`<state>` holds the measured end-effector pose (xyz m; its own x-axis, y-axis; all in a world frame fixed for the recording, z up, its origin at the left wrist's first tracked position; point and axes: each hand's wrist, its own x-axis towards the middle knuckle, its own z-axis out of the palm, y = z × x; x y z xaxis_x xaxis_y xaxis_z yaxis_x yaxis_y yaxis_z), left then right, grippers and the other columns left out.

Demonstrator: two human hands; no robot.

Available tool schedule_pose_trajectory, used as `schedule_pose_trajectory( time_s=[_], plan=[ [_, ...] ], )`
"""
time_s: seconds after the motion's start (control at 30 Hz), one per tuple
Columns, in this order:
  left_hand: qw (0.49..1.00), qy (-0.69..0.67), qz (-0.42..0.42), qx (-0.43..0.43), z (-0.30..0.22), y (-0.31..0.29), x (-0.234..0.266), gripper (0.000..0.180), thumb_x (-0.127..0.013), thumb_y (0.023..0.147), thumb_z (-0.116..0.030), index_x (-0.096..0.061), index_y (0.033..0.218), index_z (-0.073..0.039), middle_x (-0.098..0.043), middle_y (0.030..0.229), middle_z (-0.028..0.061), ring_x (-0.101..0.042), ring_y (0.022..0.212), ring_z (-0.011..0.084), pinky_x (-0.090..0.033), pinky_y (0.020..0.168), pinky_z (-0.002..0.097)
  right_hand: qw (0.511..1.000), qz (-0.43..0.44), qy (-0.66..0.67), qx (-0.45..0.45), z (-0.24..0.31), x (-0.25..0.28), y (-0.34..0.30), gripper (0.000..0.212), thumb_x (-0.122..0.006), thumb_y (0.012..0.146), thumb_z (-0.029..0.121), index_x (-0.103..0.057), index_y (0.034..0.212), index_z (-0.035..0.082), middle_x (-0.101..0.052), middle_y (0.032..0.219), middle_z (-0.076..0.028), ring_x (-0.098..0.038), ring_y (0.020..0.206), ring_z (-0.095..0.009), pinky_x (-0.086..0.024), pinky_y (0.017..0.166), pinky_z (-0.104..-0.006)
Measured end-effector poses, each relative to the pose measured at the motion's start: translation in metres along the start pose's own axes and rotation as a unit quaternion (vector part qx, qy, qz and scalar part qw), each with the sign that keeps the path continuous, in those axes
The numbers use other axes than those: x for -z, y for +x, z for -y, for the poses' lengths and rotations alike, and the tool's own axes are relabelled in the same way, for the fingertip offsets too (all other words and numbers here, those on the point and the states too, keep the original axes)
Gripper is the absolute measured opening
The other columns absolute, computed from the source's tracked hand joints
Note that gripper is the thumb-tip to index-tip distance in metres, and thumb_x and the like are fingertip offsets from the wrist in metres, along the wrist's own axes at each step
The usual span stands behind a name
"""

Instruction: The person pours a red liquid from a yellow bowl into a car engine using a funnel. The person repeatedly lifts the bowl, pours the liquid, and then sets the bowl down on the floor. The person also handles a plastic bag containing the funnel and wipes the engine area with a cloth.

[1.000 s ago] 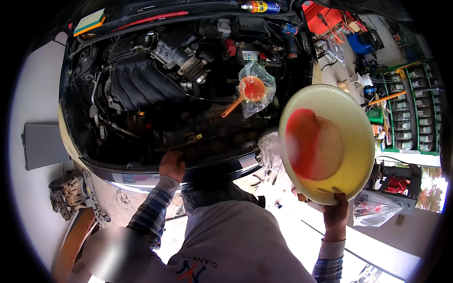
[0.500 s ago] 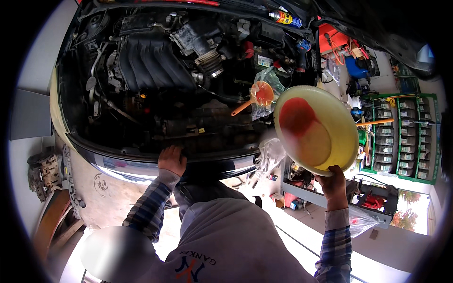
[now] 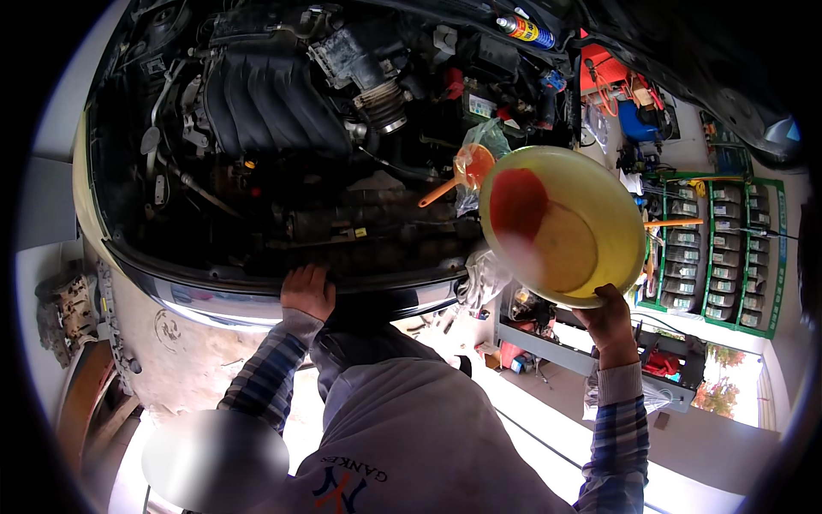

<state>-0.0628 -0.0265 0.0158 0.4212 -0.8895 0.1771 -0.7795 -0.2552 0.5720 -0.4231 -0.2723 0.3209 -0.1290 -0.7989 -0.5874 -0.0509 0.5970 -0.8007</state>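
My right hand (image 3: 606, 324) grips the near rim of a large yellow plastic basin (image 3: 615, 214). The basin is tilted, its inside facing me, and a red patch shows on its left inner wall; I cannot tell if it is liquid. My left hand (image 3: 308, 293) lies on the front edge of an open car engine bay, fingers over the edge. Left of the basin, an orange long-handled scoop (image 3: 438, 194) rests in the bay with a clear plastic bag (image 3: 492, 135) around its head. The black ribbed engine cover (image 3: 278, 103) lies further left.
A spray can (image 3: 527, 32) lies at the bay's far right edge. The raised hood (image 3: 685, 77) hangs at the upper right. Green racks (image 3: 723, 248) of packed parts stand at the right, and a grey bench (image 3: 548, 343) is below the basin. A worn metal part (image 3: 68, 321) sits at the left.
The basin has shifted slightly left and up in my right hand, covering part of the scoop's head and bag. My left hand stays on the car's front edge.
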Motion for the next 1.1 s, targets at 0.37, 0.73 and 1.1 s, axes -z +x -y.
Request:
schedule_pose_trajectory(
  time_s=[0.37, 0.73, 1.1],
  plan=[
    [1.0, -0.007, -0.013, -0.012, 0.004, -0.001, -0.003, 0.029, -0.065, 0.072, -0.012, -0.065, 0.099, -0.003, -0.062, 0.086, 0.0117, -0.061, 0.079, 0.0302, -0.051, 0.074, 0.0432, 0.999, 0.008, -0.041, -0.011, 0.018, -0.012, 0.007, 0.049, -0.05, 0.093, 0.012, -0.037, 0.137, -0.004, -0.052, 0.132, -0.023, -0.059, 0.117, -0.038, -0.061, 0.085, -0.0461],
    [0.999, -0.006, -0.025, -0.022, 0.006, -0.001, -0.004, 0.03, -0.065, 0.074, -0.014, -0.065, 0.101, -0.003, -0.062, 0.086, 0.0102, -0.061, 0.079, 0.0287, -0.051, 0.074, 0.0418, 0.999, -0.005, -0.046, -0.017, 0.03, -0.03, 0.009, 0.055, -0.052, 0.091, 0.008, -0.033, 0.141, -0.002, -0.049, 0.137, -0.022, -0.054, 0.124, -0.039, -0.055, 0.095, -0.0544],
    [1.0, 0.002, -0.011, -0.017, 0.007, -0.003, -0.003, 0.031, -0.066, 0.074, -0.016, -0.066, 0.103, -0.005, -0.062, 0.087, 0.0086, -0.061, 0.081, 0.0269, -0.05, 0.077, 0.0413, 0.999, 0.024, -0.026, -0.029, 0.033, -0.037, 0.004, 0.058, -0.05, 0.091, 0.004, -0.029, 0.144, -0.002, -0.043, 0.142, -0.025, -0.048, 0.129, -0.042, -0.047, 0.105, -0.0582]
  ],
)
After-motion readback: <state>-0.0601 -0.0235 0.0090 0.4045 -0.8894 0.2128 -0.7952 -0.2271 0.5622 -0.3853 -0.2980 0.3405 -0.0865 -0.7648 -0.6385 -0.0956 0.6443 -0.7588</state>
